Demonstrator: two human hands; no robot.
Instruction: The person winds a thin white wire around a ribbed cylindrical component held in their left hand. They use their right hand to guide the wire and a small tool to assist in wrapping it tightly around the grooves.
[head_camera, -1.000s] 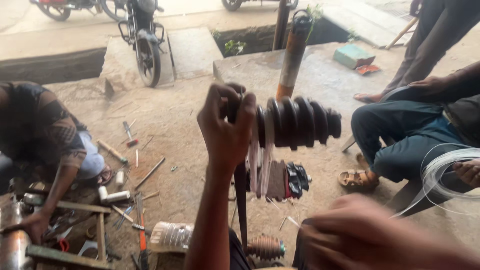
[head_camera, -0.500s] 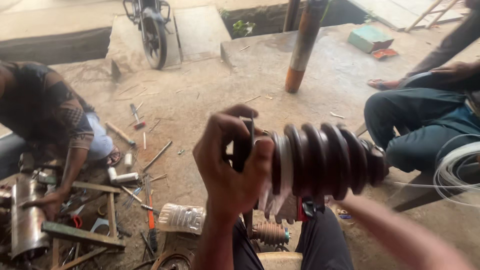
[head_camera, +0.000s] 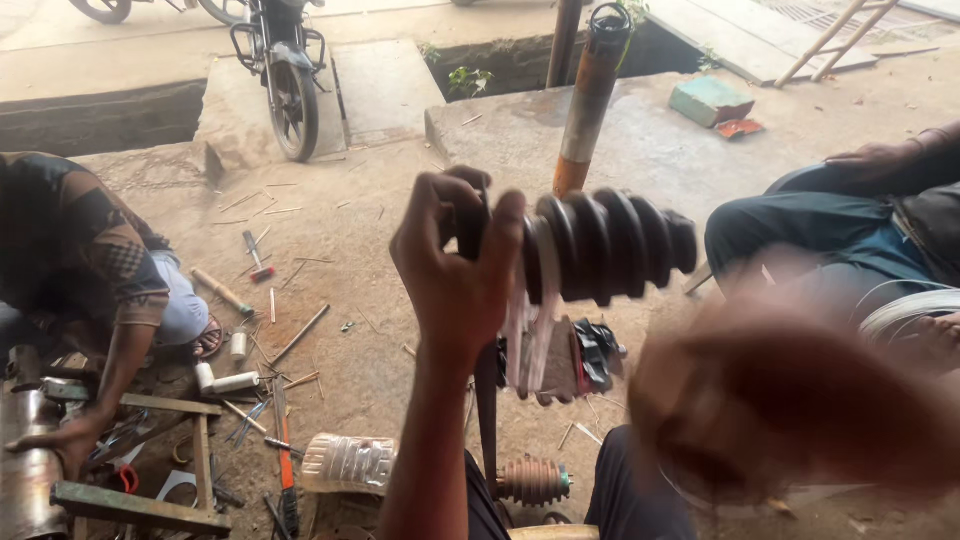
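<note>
Gripping the ribbed rubber boot (head_camera: 610, 245) by its narrow end, my left hand (head_camera: 455, 265) lifts it over the dirt floor (head_camera: 350, 260) for viewing, fingers clamped around it; my blurred right hand (head_camera: 790, 400) hides its fingers.

A left hand (head_camera: 455, 275) is raised, gripping the narrow end of a black ribbed rubber boot (head_camera: 610, 245) held sideways. The right hand (head_camera: 790, 400) is a blur, low and near the camera. On the dusty ground (head_camera: 350, 240) lie scattered tools and a clear plastic bottle (head_camera: 348, 463). A crouching person (head_camera: 90, 290) works at left; a motorcycle (head_camera: 285, 70) is parked behind.
</note>
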